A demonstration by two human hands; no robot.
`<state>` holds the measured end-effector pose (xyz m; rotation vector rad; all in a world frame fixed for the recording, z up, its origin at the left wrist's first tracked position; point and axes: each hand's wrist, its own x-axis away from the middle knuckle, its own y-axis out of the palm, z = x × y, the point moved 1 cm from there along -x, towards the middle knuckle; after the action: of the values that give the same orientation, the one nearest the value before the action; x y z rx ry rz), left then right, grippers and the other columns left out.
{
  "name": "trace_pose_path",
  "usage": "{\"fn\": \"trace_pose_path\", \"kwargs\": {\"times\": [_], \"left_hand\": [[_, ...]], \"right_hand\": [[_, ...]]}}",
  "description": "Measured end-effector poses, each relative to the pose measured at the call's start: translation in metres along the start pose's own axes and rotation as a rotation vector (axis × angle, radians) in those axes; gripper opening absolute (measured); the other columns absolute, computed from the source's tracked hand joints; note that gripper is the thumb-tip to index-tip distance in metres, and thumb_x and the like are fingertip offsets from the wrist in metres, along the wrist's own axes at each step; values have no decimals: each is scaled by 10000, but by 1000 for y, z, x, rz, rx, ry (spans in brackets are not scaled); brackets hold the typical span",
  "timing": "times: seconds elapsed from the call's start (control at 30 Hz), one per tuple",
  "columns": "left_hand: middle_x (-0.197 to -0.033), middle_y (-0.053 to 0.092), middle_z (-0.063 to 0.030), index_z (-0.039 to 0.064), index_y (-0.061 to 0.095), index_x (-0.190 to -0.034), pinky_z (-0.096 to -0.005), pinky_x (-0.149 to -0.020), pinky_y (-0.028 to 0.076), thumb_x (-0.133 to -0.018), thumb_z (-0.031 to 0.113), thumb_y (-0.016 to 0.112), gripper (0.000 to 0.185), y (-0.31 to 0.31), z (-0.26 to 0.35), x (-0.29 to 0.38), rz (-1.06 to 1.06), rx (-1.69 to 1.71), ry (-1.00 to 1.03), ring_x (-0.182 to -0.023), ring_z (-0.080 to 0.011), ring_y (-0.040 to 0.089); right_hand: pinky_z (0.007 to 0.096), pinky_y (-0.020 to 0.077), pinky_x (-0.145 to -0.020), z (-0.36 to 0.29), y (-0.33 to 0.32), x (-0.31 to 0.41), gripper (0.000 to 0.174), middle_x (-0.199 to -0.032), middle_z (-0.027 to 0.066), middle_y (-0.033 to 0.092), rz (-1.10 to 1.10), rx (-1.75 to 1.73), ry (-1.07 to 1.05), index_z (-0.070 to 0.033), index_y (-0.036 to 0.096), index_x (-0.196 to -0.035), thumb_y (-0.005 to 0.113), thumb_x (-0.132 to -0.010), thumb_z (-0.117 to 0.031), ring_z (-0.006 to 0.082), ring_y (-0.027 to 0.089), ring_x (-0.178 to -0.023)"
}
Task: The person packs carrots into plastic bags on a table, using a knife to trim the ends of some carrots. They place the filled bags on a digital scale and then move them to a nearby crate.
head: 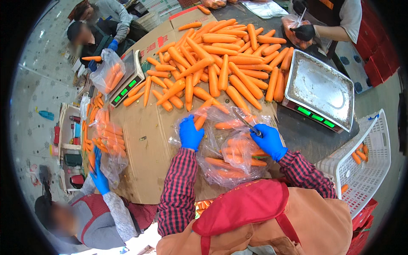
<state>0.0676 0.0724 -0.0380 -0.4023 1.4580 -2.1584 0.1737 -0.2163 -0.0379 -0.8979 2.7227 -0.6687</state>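
Note:
My left hand, in a blue glove, is closed around a carrot above the left side of a clear plastic bag. In my blue-gloved right hand is a knife, its blade slanting up and left over the bag. Carrots lie inside the bag on the cardboard-covered table, partly veiled by the creased film. Just beyond both hands rises a large heap of loose carrots.
Right of the heap stands a metal-topped scale; a second scale is at the left. A white plastic basket holds a few carrots. Co-workers handle bagged carrots at the upper left, lower left and upper right. Another carrot bag lies left.

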Motion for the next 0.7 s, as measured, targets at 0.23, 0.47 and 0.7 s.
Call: {"fn": "trace_pose_path", "kwargs": {"times": [0.23, 0.47, 0.7], "left_hand": [[-1013, 594, -218, 38, 532, -1030, -498, -773, 482, -728, 114, 638, 329, 24, 0, -9, 116, -38, -128, -911, -419, 601], [-1099, 657, -116, 24, 611, -1111, -326, -908, 477, -758, -10, 647, 357, -47, 4, 45, -85, 649, -33, -1042, -228, 620], [-1247, 581, -160, 57, 567, -1182, -437, -1021, 428, -850, 11, 633, 341, -90, 34, 76, -79, 1514, 63, -1181, -286, 545]], "right_hand": [[397, 500, -657, 7, -3, -5, 190, -868, 152, 645, -14, 55, 11, -93, 661, -968, 665, -800, -182, 348, 630, -765], [375, 510, -672, 18, -9, 2, 212, -876, 164, 654, 16, -31, 72, -76, 667, -985, 682, -788, -153, 325, 646, -764], [338, 509, -634, 10, -15, 4, 207, -852, 151, 663, 22, -71, 34, -51, 670, -984, 693, -794, -129, 240, 652, -695]]}}
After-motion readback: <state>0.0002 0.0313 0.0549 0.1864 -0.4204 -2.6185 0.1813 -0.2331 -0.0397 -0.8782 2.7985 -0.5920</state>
